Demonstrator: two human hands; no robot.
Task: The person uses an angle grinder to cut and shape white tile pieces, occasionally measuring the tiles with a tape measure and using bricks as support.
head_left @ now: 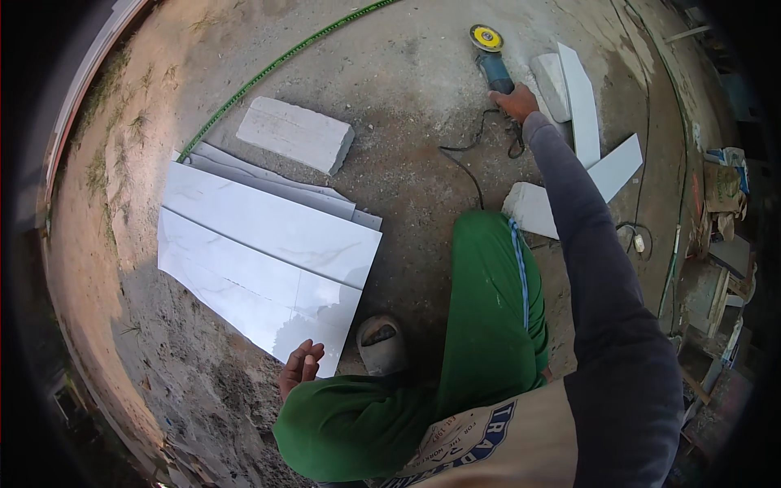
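Observation:
My right hand (517,103), its arm stretched far forward, is closed around the rear of an angle grinder (495,71). The grinder has a teal-and-black body and a yellow-centred disc (486,37) at its far end. A black cord (465,167) trails from it toward my knee. My left hand (301,368) is beside my bent left knee, at the near corner of a white marbled tile (244,264). Its fingers are loosely bent and slightly apart, with nothing seen in them. A thin line runs across this tile. Another white tile (281,213) lies just beyond it.
A pale block (293,132) lies beyond the tiles, near a green hose (285,58). White tile strips (580,106) and more blocks (529,207) are on the right. Cables (648,98) and piled scraps (724,276) run along the far right. My sandalled foot (381,346) is beside the tile.

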